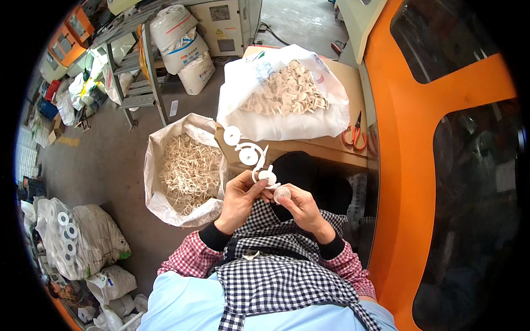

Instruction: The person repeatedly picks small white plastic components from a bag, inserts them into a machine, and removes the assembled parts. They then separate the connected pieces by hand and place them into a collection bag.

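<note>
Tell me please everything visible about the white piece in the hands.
The piece looks like plastic: a curved white strip with round discs and a pointed tip. It slants up-left in view, partly before cardboard. The left grip holds its lower part; the right grip pinches a disc; whether attached is unclear.

Left hand (240, 202) is gripping a white plastic piece (248, 156) of discs and curved arms, right hand (303, 208) is pinching a round disc (282, 195) at its near end, both working above a checked apron (270, 281). Open sack (154, 185) of thin curved off-white scraps (190, 171) is standing on the floor (105, 165) left of the table (353, 96); white bag (237, 113) of small disc parts (292, 91) is lying on top, red-handled scissors (356, 138) resting just beside, orange machine (411, 220) standing at right.
</note>
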Motion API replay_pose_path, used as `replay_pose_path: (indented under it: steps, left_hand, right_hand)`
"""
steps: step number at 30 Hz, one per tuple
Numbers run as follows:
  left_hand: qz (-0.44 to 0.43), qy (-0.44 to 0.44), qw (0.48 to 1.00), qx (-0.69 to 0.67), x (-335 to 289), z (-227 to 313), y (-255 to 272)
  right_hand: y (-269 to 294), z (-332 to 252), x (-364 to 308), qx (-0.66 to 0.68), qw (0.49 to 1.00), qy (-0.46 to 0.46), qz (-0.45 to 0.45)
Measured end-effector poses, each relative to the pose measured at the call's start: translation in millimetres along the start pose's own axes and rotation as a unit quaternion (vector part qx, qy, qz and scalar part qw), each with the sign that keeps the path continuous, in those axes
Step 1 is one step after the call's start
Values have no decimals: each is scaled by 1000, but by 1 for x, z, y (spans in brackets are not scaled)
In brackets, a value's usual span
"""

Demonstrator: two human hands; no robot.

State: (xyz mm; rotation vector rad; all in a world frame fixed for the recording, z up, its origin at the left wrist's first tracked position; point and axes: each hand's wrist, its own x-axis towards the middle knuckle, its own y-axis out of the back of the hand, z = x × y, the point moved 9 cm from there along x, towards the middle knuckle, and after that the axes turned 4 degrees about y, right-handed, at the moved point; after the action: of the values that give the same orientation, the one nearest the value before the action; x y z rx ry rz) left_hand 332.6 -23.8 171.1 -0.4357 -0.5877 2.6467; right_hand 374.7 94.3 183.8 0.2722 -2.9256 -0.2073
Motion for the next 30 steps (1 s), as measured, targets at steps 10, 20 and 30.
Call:
replay_pose_path:
  steps: [10, 20, 30]
  left_hand:
    - [77, 19, 995, -59, -7, -10, 17]
    - [50, -336, 843, 417, -23, 53, -8]
    - [129, -150, 972, 127, 30, 37, 30]
  right_hand:
    - [2, -25, 3, -48, 997, 49, 46]
    - [-4, 51, 36, 243, 945, -217, 32]
    - [100, 85, 177, -39, 972, -151, 177]
